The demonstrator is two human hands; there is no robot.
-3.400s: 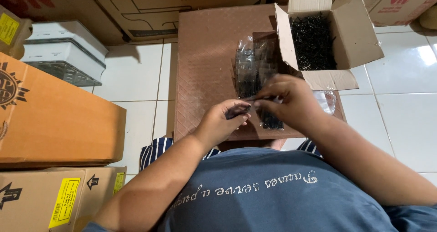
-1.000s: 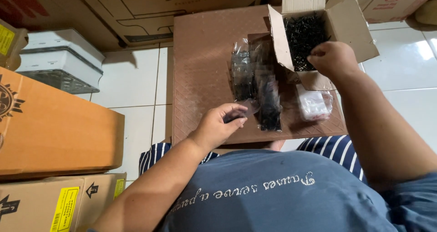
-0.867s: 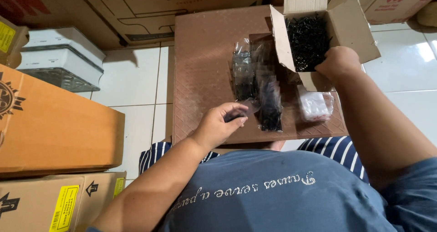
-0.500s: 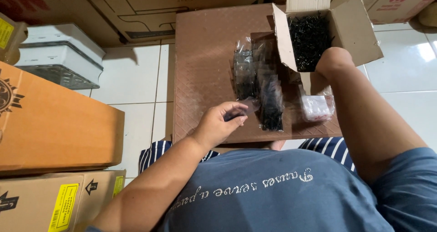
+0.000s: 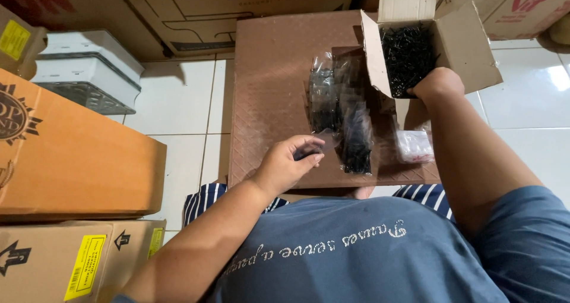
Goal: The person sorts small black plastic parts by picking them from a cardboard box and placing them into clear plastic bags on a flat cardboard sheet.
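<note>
Left hand pinches a small clear bag by its mouth, low over the near edge of the brown board. Right hand is sunk into the open carton at far right, among loose black screws; fingers hidden, so grip cannot be told. Filled bags lie in a row mid-board, just right of the held bag. White packet near the carton.

Judgement: scoop a modest pinch, lift clear of the flap, keep the bag's mouth spread and upright, and drop over the board so strays stay catchable.
</note>
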